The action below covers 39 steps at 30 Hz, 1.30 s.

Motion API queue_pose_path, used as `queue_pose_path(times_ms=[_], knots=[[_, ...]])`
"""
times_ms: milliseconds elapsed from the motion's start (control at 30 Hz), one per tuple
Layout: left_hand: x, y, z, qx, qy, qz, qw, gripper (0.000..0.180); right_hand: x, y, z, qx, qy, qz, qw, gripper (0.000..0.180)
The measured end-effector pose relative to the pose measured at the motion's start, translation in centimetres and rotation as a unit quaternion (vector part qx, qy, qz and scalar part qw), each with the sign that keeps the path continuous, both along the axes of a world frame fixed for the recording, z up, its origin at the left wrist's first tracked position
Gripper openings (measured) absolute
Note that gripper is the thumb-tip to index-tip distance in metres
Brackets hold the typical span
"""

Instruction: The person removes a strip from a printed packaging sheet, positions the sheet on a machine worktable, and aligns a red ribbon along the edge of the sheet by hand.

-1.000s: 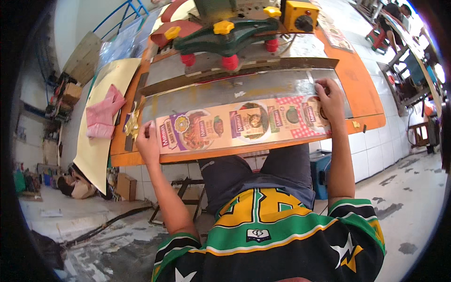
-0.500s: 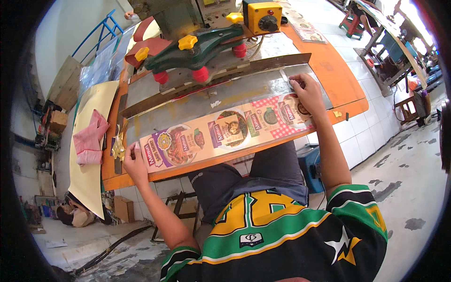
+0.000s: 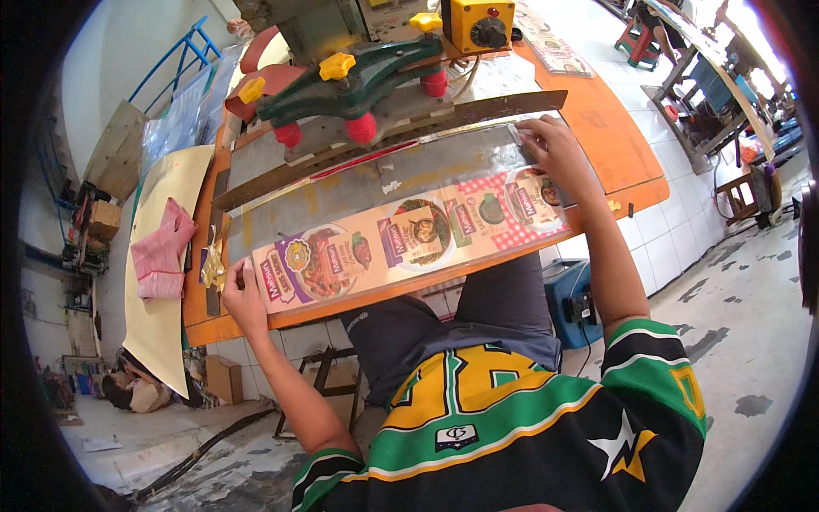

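A long printed strip (image 3: 375,264) with food pictures lies along the near edge of an orange-topped table. My left hand (image 3: 245,299) pinches its left end, thumb on top. My right hand (image 3: 550,149) reaches past the strip's right end to the far right part of a grey metal plate (image 3: 333,205). Its fingers are curled down there, and anything between them is hidden. Just beyond the plate runs a long metal bar (image 3: 495,108) beneath a dark green press arm (image 3: 358,94) with yellow knobs and red feet. A narrow red strip (image 3: 350,162) shows below the bar.
A yellow control box (image 3: 478,27) sits on the machine. Pink cloth (image 3: 164,256) rests on a cream sheet (image 3: 141,333) at the left. More printed sheets (image 3: 554,47) lie at the table's far right (image 3: 627,171). A blue case (image 3: 567,303) stands on the floor beside my leg.
The bar and press arm have risen slightly, baring more of the red strip below. My right hand has moved a little farther away and left along the plate. The left hand has barely shifted.
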<state>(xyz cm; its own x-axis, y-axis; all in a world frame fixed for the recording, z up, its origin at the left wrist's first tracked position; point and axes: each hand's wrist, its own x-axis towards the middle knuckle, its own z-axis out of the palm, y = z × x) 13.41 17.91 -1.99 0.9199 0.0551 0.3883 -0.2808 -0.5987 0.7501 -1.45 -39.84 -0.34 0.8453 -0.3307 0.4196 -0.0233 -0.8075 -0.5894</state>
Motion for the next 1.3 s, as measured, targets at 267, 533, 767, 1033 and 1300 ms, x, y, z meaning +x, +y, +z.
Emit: queue_pose_path(times_ms=[267,533,767,1033,1300], knots=[[-0.4,-0.6,0.7,0.021,0.018,0.006,1.0,0.025,1.6,-1.4,-0.3,-0.196,0.014,-0.003,0.981,0.016],[-0.1,-0.1,0.2,-0.001,0.017,-0.003,1.0,0.026,2.4,-2.4,-0.3,-0.273,-0.01,0.026,0.962,0.014],[-0.3,-0.4,0.7,0.016,0.016,-0.003,1.0,0.027,4.0,-2.1,-0.4,-0.332,0.019,0.072,0.94,0.013],[-0.3,-0.2,0.5,0.022,0.01,0.004,1.0,0.026,5.4,-1.5,-0.7,-0.349,0.037,0.102,0.931,0.015],[-0.4,-0.6,0.6,0.016,0.008,0.005,1.0,0.025,6.5,-1.8,-0.6,-0.434,0.082,0.104,0.891,0.01]])
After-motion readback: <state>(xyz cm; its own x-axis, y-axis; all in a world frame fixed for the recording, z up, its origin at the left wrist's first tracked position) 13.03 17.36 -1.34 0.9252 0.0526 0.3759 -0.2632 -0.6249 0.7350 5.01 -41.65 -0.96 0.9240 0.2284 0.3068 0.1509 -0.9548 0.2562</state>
